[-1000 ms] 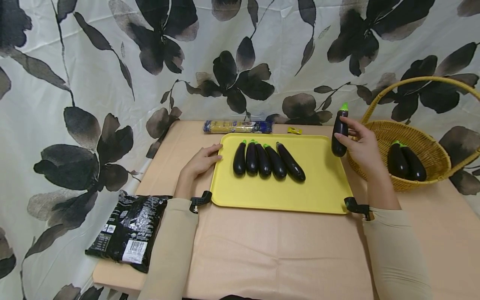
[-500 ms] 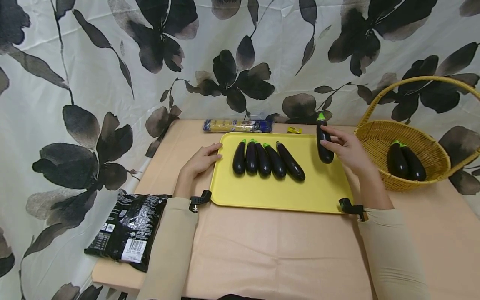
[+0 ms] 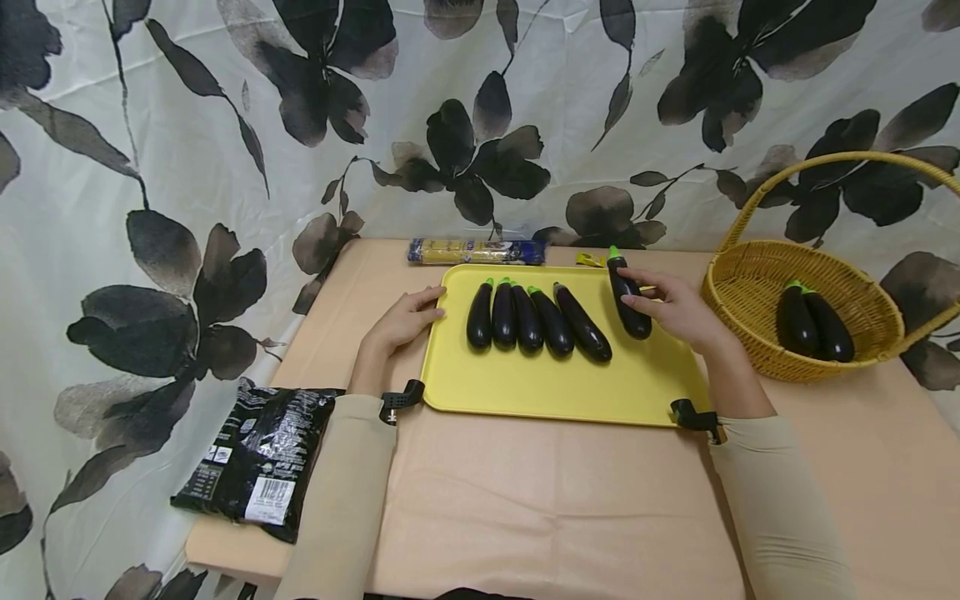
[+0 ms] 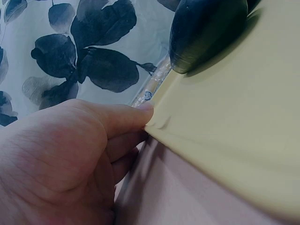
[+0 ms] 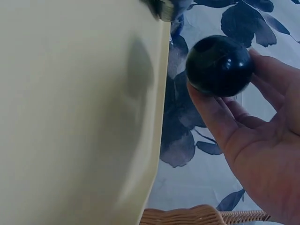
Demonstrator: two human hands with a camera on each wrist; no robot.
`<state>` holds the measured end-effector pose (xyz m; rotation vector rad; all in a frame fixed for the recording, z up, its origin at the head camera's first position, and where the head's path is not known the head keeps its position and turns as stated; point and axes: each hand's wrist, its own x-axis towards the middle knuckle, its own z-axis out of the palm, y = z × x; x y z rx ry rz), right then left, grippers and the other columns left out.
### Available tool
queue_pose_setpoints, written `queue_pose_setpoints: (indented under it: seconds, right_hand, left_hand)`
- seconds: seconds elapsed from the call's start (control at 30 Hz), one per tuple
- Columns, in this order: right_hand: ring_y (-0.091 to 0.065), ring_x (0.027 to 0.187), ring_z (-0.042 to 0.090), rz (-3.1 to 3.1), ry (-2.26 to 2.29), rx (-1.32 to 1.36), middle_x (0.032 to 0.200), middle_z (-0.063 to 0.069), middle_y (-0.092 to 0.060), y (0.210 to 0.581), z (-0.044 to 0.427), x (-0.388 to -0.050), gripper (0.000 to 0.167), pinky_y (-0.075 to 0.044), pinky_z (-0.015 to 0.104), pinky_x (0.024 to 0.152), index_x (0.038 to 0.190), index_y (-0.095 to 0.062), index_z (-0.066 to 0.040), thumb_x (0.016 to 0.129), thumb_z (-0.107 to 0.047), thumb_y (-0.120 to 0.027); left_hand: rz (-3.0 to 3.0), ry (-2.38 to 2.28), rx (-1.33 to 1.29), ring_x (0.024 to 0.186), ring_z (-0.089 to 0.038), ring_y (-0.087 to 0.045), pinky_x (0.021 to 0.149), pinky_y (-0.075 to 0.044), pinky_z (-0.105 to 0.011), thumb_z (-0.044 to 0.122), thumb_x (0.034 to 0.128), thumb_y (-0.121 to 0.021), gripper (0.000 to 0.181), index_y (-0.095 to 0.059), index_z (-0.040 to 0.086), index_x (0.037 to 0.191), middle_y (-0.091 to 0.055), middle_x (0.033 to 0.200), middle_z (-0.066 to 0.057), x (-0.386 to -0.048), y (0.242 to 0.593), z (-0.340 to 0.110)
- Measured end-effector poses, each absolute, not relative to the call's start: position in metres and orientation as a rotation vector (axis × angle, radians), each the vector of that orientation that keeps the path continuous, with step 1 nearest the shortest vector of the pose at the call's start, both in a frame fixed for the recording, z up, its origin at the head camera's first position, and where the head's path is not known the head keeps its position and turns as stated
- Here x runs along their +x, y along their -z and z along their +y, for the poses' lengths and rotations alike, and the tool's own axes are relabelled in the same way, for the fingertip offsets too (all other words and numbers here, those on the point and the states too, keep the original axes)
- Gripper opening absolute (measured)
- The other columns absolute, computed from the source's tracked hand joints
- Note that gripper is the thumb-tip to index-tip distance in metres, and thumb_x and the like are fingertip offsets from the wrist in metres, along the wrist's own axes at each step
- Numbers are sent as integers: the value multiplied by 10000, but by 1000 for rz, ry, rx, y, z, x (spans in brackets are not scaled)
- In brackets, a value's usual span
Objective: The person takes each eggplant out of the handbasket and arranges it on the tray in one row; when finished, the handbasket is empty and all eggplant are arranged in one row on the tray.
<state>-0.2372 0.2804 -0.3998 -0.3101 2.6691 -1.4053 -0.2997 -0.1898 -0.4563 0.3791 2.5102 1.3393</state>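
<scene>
In the head view my right hand (image 3: 678, 310) pinches an eggplant (image 3: 628, 298) by its side, over the right part of the yellow tray (image 3: 525, 392). The right wrist view shows that eggplant (image 5: 219, 66) end-on between thumb and fingers, its shadow on the tray (image 5: 70, 140). My left hand (image 3: 403, 325) holds the tray's left edge; the left wrist view shows the thumb of the hand (image 4: 70, 150) on the rim, other fingers beneath. Several eggplants lie side by side on the tray, the rightmost one (image 3: 582, 322) slanted.
A wicker basket (image 3: 862, 292) with two eggplants (image 3: 813, 323) stands right of the tray. Behind the tray lie a long yellow-and-blue packet (image 3: 476, 252) and a small yellow packet (image 3: 590, 260). A black bag (image 3: 258, 458) lies at the table's left edge. A patterned cloth hangs behind.
My right hand has moved left with its eggplant, from beside the basket to over the tray, and slightly nearer me. The left hand has stayed at the tray's edge.
</scene>
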Motion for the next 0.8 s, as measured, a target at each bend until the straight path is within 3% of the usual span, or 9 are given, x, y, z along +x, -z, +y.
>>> queue_pose_setpoints:
  seconds: [0.63, 0.8]
  right_hand:
    - [-578, 1288, 441, 2575, 1172, -448, 1571, 254, -456, 409, 266, -241, 513, -536, 479, 989, 1565, -493, -123, 1074, -223, -603]
    - [-577, 1251, 384, 2572, 1150, -465, 1543, 236, -498, 412, 264, -242, 507, -509, 444, 978, 1552, -508, -103, 1067, -208, -614]
  left_hand:
    - [2519, -1320, 341, 1620, -193, -175, 1341, 78, -400, 257, 1081, -575, 546, -435, 162, 1601, -334, 1699, -22, -301, 457, -188]
    - [2524, -1318, 345, 1620, -198, -174, 1341, 79, -401, 254, 1082, -572, 549, -430, 154, 1603, -331, 1700, -28, -300, 457, -189]
